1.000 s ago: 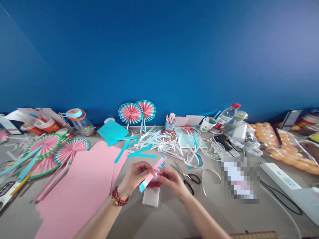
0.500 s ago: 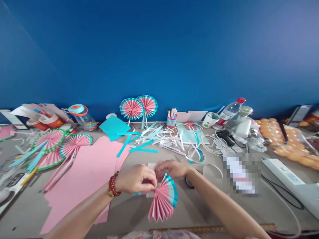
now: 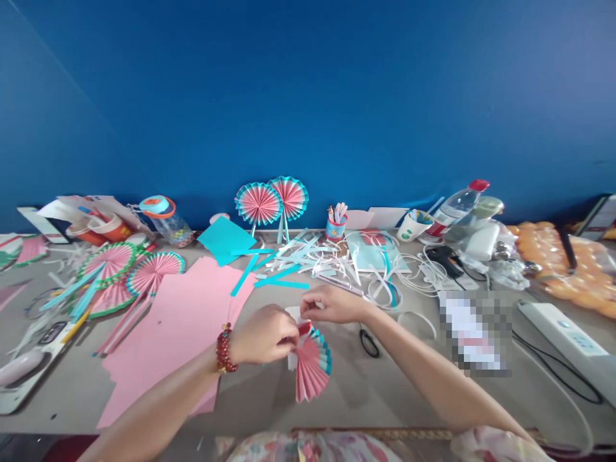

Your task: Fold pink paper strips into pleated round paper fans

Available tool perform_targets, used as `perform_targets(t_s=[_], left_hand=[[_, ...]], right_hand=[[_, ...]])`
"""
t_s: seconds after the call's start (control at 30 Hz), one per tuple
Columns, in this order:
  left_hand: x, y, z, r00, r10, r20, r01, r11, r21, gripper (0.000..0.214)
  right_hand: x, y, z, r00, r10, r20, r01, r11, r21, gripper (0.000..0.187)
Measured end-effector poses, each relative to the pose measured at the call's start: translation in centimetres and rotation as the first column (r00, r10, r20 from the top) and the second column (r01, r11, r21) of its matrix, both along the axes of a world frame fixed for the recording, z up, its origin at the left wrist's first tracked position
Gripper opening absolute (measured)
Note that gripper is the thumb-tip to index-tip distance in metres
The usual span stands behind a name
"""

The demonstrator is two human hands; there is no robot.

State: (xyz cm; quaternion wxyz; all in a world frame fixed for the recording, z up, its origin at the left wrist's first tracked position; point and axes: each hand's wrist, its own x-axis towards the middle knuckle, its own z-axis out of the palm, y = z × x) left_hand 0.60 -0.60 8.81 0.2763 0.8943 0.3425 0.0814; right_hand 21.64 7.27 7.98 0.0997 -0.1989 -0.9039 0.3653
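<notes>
A pleated paper fan, pink with a pale blue and turquoise outer band, hangs partly spread with its folds pointing towards me. My left hand pinches it near the gathered point. My right hand is just above and right of the fan, thumb and fingertips pressed together; what they hold is too small to make out. Between the hands a small red patch shows at the fan's upper edge. A white piece lies behind the fan, partly hidden by my left hand.
Pink paper sheets lie on the left beside finished fans. Two round fans stand by the wall. Turquoise and white paper strips are heaped at the back. Black-handled scissors and a power strip lie right.
The fan has swung narrower and its lower edge has moved up. My right hand has lifted slightly away from my left, uncovering the red patch. The view has shifted a little.
</notes>
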Motion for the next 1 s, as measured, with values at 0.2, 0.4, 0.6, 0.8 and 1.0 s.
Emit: perform_targets(t_s=[0.2,0.4,0.6,0.8,1.0], left_hand=[[-0.3,-0.2,-0.8,0.978,0.170,-0.119,-0.162,0.984,0.074,0.016],[-0.9,0.4,-0.9,0.978,0.185,-0.099,-0.189,0.981,-0.032,0.014],[-2.3,1.4,0.9,1.000,0.011,-0.005,-0.012,0.975,-0.223,0.012],[-3.3,2.1,3.2,0.988,-0.112,0.106,0.140,0.942,-0.306,0.013],[-3.8,2.5,3.7,0.995,-0.095,0.022,0.097,0.954,-0.283,0.013]], right_hand=[[-0.5,-2.5,1.0,0.995,-0.104,0.014,0.102,0.989,0.106,0.010],[-0.4,-2.8,1.3,0.993,-0.117,-0.013,0.118,0.984,0.135,0.011],[0.1,-1.1,-0.1,0.999,-0.037,0.014,0.034,0.984,0.175,0.010],[0.4,-0.8,-0.3,0.999,-0.038,0.016,0.035,0.982,0.184,0.013],[1.4,-1.3,2.3,0.990,-0.136,0.030,0.129,0.977,0.172,0.015]])
